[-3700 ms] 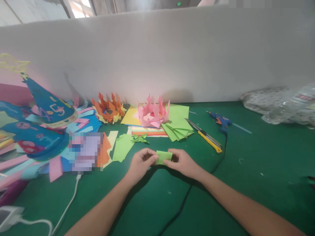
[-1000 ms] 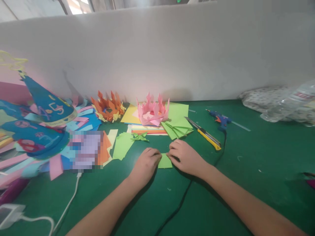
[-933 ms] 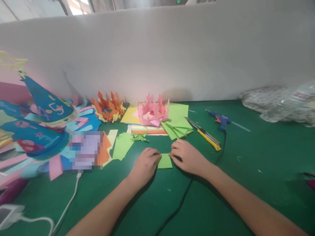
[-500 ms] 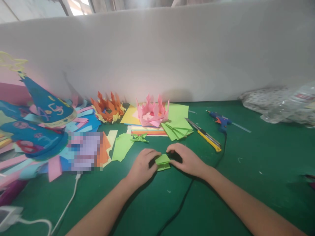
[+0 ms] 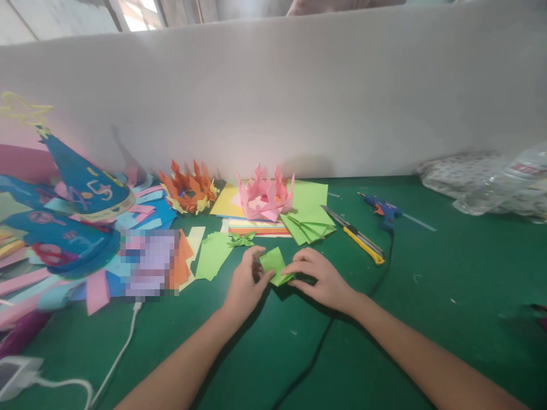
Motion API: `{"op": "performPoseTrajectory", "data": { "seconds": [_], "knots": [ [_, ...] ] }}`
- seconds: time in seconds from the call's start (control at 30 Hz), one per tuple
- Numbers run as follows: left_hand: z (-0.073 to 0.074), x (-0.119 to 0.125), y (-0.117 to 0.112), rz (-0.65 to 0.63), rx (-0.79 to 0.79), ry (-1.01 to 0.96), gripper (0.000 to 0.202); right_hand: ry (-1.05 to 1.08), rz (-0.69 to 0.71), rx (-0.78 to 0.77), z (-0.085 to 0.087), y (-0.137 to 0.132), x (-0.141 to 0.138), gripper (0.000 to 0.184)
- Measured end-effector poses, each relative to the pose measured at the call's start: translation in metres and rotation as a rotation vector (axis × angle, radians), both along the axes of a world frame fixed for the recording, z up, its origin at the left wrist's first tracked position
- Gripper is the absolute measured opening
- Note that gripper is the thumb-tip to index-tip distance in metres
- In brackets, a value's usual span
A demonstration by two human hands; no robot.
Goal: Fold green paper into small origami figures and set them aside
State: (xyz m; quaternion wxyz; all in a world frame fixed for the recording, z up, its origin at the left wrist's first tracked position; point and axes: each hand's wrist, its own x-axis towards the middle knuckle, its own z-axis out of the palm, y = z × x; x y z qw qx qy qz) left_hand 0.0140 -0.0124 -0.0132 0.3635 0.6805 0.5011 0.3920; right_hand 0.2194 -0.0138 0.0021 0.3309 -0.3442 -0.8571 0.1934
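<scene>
In the head view, the person's left hand point(image 5: 245, 285) pinches a small folded green paper point(image 5: 272, 261) at its left side, while the right hand point(image 5: 319, 279) grips its lower right corner. The tilted paper is between both hands, over the green table point(image 5: 265, 359), nearer the person than the pink paper crown point(image 5: 253, 209). A yellow-handled utility knife point(image 5: 361, 242) lies beyond the right hand.

The small, folded light-green paper point(image 5: 272, 262), flat on the green tabletop point(image 5: 256, 359) a second ago, is now lifted and tilted between left hand point(image 5: 245, 285) and right hand point(image 5: 319, 279).
</scene>
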Motion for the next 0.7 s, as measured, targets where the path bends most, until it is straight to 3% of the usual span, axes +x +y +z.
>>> {"op": "performPoseTrajectory", "data": {
  "seconds": [0.17, 0.37, 0.53, 0.7],
  "knots": [
    [-0.0012, -0.0017, 0.0013, -0.123, 0.188, 0.163, 0.007, -0.133, 0.087, 0.032, -0.0034, 0.0025, 0.0039, 0.019],
    [0.0056, -0.0046, 0.0026, -0.059, 0.421, 0.409, 0.010, -0.223, 0.226, 0.004, 0.0046, 0.0041, 0.0094, 0.024],
    [0.0059, -0.0040, 0.0042, -0.267, 0.390, 0.386, 0.018, -0.235, 0.256, -0.043, 0.0052, 0.0051, 0.0092, 0.024],
    [0.0040, -0.0060, 0.0047, -0.312, 0.301, 0.362, 0.017, -0.193, 0.238, -0.105, 0.0021, 0.0074, 0.0091, 0.022]
  ]
}}
